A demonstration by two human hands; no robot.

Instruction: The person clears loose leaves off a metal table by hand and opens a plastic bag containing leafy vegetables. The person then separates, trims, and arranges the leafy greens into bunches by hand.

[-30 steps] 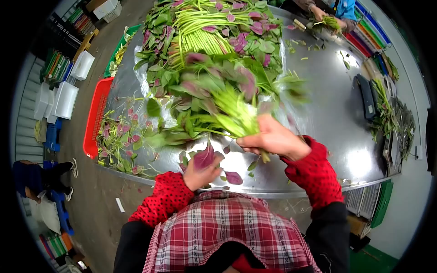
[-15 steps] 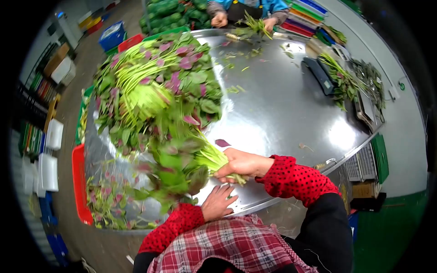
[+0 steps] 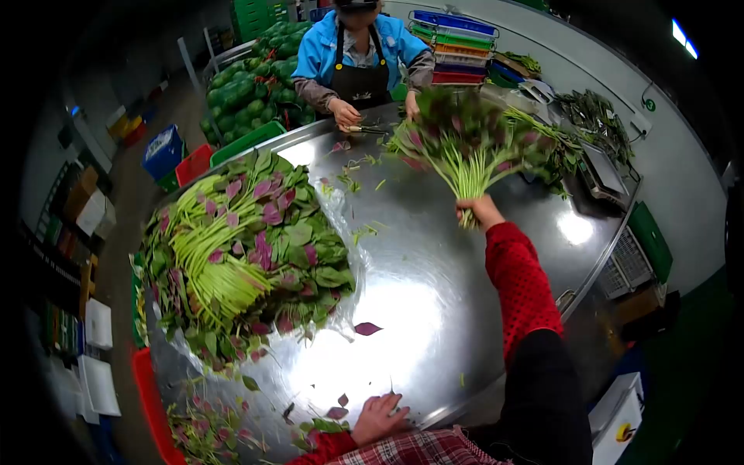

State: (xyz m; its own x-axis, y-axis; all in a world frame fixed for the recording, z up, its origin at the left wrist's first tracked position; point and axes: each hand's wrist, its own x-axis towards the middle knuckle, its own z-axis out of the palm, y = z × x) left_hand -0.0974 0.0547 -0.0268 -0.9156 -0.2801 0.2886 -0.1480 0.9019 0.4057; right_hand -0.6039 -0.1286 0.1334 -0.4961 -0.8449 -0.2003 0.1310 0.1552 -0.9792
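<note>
My right hand (image 3: 480, 211) is closed around the stem ends of a bunch of amaranth greens (image 3: 470, 167). I hold it out over the far right part of the steel table (image 3: 411, 267), its green and purple leaves pointing away from me and slightly blurred. My left hand (image 3: 380, 418) rests on the table near the front edge, fingers spread, beside a few loose leaves (image 3: 337, 412). A large pile of the same greens (image 3: 256, 260) lies on a clear plastic sheet (image 3: 339, 225) to the left, with the pale stems bundled through its middle.
Across the table a co-worker in a blue top (image 3: 311, 56) holds a small knife (image 3: 364, 129). A scale (image 3: 604, 174) and more greens (image 3: 593, 116) stand at the right. Leaf scraps (image 3: 209, 426) lie front left, near a red crate (image 3: 151, 403). Stacked coloured crates (image 3: 457, 46) stand behind.
My right hand has swung the bunch from beside the left pile to the far right. My left hand stays on the table near the front edge. The view has shifted, showing more of the co-worker.
</note>
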